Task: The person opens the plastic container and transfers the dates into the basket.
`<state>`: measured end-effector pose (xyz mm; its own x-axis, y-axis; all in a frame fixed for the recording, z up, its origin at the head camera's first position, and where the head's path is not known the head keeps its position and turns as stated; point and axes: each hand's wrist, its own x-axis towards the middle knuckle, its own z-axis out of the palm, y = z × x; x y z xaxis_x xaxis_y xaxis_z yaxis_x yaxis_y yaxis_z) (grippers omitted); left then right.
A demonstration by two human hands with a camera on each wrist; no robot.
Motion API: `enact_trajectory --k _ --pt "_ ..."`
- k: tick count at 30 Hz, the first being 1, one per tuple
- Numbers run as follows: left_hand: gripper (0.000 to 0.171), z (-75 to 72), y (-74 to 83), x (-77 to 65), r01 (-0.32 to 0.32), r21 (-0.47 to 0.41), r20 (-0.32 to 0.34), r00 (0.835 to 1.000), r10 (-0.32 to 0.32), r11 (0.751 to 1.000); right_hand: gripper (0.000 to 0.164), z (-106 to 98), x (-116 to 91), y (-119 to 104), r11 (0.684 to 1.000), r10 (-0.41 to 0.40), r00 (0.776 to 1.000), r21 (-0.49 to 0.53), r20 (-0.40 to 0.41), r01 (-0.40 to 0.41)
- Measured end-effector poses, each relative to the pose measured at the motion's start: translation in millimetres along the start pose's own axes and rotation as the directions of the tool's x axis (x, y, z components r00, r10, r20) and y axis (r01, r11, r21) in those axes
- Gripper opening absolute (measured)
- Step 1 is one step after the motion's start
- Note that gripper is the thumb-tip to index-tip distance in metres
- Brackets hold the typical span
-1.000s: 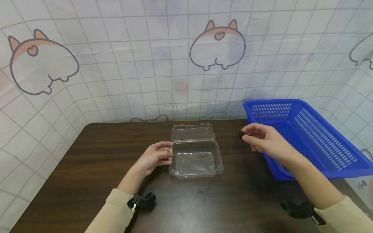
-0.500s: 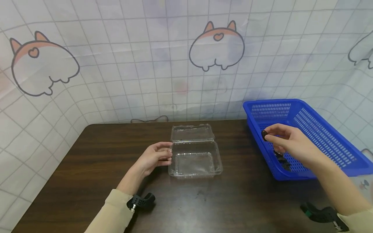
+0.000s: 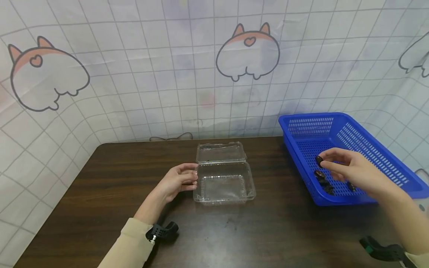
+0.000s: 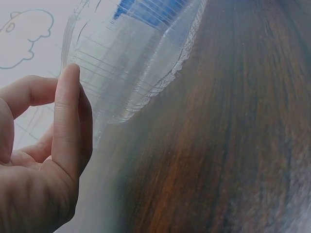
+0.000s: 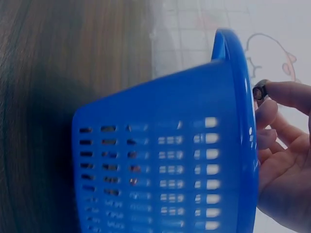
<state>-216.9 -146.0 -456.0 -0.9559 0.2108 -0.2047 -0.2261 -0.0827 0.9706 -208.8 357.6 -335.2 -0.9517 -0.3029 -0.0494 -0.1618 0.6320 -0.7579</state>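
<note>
In the head view a clear plastic clamshell box (image 3: 223, 186) lies with its lid folded back on the table. My left hand (image 3: 175, 181) is at its left side, slightly bent fingers touching the rim. The left wrist view shows those fingers (image 4: 67, 111) right at the clear plastic edge. My right hand (image 3: 358, 171) is over the blue basket (image 3: 301, 178), pinching a small, dark brown, glossy round piece (image 3: 319, 160) between thumb and fingertips. Several similar dark pieces (image 3: 323, 182) lie in the basket below. In the right wrist view, the basket wall partly covers that hand (image 5: 286, 145).
The dark wooden table (image 3: 221, 238) reaches back to a white grid-patterned wall cloth (image 3: 151, 93). A thin cable (image 3: 171, 138) runs along its back edge. The basket's raised rim stands at the right side, overhanging the table's right edge.
My right hand has moved right and slightly down, from left of the basket to over its inside, still pinching the dark piece. More dark pieces now show. The left hand and box stay put.
</note>
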Motion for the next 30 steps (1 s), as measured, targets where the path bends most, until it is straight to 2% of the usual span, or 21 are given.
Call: enact_trajectory --k 6,14,18,22,26,30 --pt "0.050 -2.6 -0.2 -1.5 -0.002 -0.006 -0.001 1.000 0.002 1.000 0.040 -4 -2 9 1.000 0.026 1.000 -0.007 0.014 -0.026" --pt "0.050 -4.6 -1.5 -3.3 0.000 -0.011 -0.012 1.000 0.000 1.000 0.026 -5 -2 20 1.000 -0.008 0.996 0.030 0.089 0.006" --pt "0.049 -2.9 -0.6 -5.4 0.021 -0.028 -0.024 0.999 -0.022 0.999 0.030 -4 -2 23 1.000 -0.002 0.994 0.027 0.110 -0.001" --pt "0.047 -2.2 2.4 -9.8 0.042 -0.020 -0.029 0.999 -0.043 0.999 0.036 -3 0 18 1.000 0.003 0.995 -0.006 0.096 -0.002" --pt "0.045 -4.9 5.7 -15.1 0.043 0.041 -0.043 0.998 -0.041 0.998 0.037 1 6 6 0.998 -0.008 0.997 -0.054 0.076 0.012" --pt "0.043 -9.4 9.6 -17.2 0.021 0.116 -0.073 0.997 -0.013 0.993 0.037 8 17 -9 0.995 -0.038 0.997 -0.092 0.061 0.044"
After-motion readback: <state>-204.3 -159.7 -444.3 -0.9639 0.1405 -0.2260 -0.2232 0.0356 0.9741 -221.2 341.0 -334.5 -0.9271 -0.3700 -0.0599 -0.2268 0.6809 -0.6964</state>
